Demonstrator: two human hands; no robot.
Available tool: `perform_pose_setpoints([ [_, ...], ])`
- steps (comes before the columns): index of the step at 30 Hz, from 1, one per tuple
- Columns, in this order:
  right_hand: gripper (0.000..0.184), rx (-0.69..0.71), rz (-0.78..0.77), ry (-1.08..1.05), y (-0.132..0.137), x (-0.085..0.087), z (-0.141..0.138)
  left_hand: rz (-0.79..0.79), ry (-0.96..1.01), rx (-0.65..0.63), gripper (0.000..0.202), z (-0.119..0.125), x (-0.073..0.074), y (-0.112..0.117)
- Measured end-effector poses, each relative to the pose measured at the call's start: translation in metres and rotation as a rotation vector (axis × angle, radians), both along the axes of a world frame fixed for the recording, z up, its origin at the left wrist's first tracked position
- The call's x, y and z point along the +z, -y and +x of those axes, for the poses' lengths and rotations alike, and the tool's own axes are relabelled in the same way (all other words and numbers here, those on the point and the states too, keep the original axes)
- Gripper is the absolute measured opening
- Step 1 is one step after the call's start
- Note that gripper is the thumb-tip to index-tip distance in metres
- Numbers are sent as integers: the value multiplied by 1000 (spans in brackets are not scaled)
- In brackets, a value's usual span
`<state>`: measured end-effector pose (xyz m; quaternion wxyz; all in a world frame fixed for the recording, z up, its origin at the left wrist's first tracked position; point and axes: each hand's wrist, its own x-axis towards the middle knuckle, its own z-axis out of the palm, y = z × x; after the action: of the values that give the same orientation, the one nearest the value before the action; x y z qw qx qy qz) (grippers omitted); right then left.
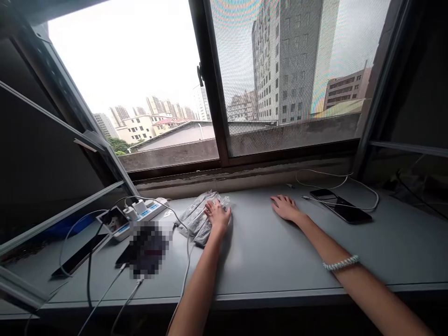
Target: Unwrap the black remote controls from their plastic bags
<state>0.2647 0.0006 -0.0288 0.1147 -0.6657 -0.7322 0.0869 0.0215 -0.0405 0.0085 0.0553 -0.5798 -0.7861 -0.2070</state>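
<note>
Forearms (199,289) reach over desk (262,266). Left hand (217,215) rests on plastic bag (193,217), grip unclear; right hand (285,208) lies flat, grip apart.

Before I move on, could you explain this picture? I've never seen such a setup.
There's no machine here, just a person's two bare hands. A camera worn on that person's head took the picture, looking forward and down. The left hand rests on a crumpled grey plastic bag; I can't tell whether it grips it. The right hand lies on the grey desk, apparently holding nothing. Right of it are a dark phone and a white cable. On the left sits a power strip with plugs in it.
</note>
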Motion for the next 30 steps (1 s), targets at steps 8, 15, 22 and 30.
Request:
perform_pose_setpoints([
  [8, 46, 6, 30, -12, -4, -4, -1, -69, -159, -37, 37, 11, -4, 3],
  [15, 47, 5, 7, 5, -4, -2, -2, -85, -159, -220, 36, 20, -7, 4],
  [22, 46, 1, 2, 21, -3, 0, -3, -73, -120, -259, 35, 30, -6, 6],
  [30, 47, 4, -6, 22, -2, 1, -4, -176, -90, 110, 48, -2, 8, -1],
])
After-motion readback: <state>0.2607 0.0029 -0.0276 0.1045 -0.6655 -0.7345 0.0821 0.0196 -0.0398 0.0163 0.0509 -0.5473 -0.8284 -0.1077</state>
